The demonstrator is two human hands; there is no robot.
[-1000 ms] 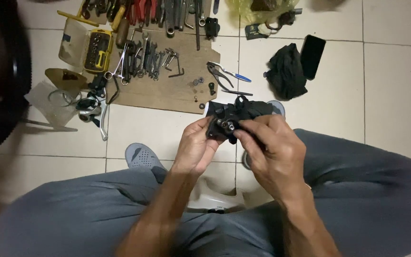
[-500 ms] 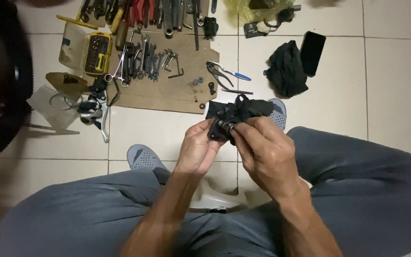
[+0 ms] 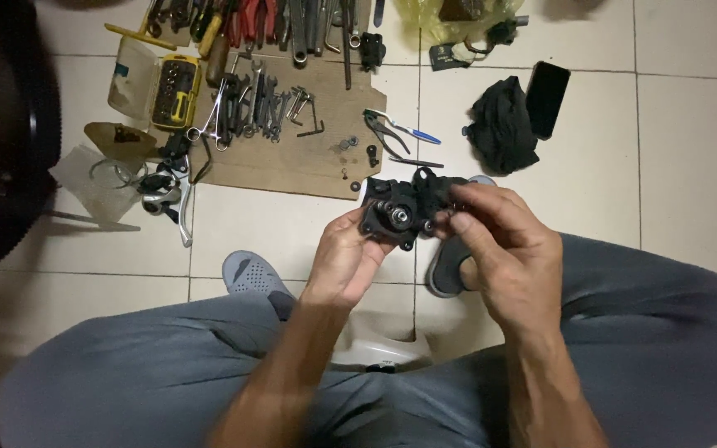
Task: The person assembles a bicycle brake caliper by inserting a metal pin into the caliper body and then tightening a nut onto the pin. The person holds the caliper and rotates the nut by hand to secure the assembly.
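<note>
- At the far left edge of the frame a dark tyre (image 3: 10,149) is seen, well apart from the hands.
- In the upper left a yellow bit case (image 3: 174,91) lies beside a wooden board (image 3: 309,162), on which spanners and hex keys (image 3: 263,99) are spread in a loose row; just below the case a silver brake lever (image 3: 163,195) rests on the tiles.
- Left of centre, the left hand (image 3: 346,253) is held under a black mechanical part (image 3: 404,207), its fingers curled up around the part's lower left side so that the part is cradled and kept steady.
- The black mechanical part is held in the middle of the frame, above the floor and between both hands, its round metal centre turned up toward the camera, which is judged to keep that face open to view.
- Just above it, small pliers with blue handles (image 3: 396,133) lie half on the board's right end.
- Right of centre, the right hand (image 3: 504,241) is closed on the part's right side, thumb and forefinger pinched narrowly at its edge; part of that side is hidden by these fingers.
- Below the hands, grey sandals (image 3: 251,274) and grey trouser legs (image 3: 665,332) are seen.
- In the upper right a black cloth (image 3: 501,129) lies touching a dark phone (image 3: 547,98).
</note>
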